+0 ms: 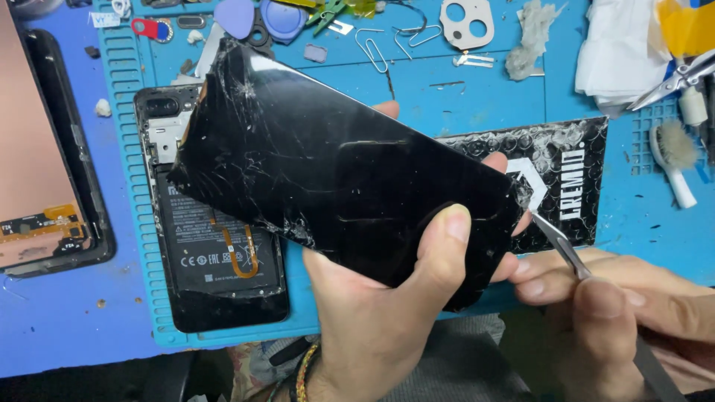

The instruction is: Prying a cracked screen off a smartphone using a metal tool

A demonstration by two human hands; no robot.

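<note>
Two bare hands work at one cracked black phone back cover [335, 179], which is held tilted above the blue repair mat [477, 97], near the middle of the view. The cover's glass is shattered most at its 10 o'clock corner. The left hand [387, 313] comes up from 6 o'clock and holds the cover, thumb pressed on its glossy face and fingertips [495, 160] showing past its far edge. The right hand [611, 305], at 4 o'clock from the cover, is closed narrowly round a thin metal blade tool [558, 242], whose tip meets the cover's edge at 3 o'clock.

Under the cover, at 8 o'clock, lies an opened phone body [216, 260] with its battery [216, 246] and an orange flex cable [242, 253] exposed. Behind the cover at 3 o'clock rests a black printed pouch [566, 179]. At 9 o'clock, off the mat, sits another phone [45, 164] with a coppery panel. Along 12 o'clock lie paper clips [372, 48], blue picks [283, 18] and a camera-lens frame [465, 22]. At 2 o'clock are scissors [670, 82] and a small brush [674, 160].
</note>
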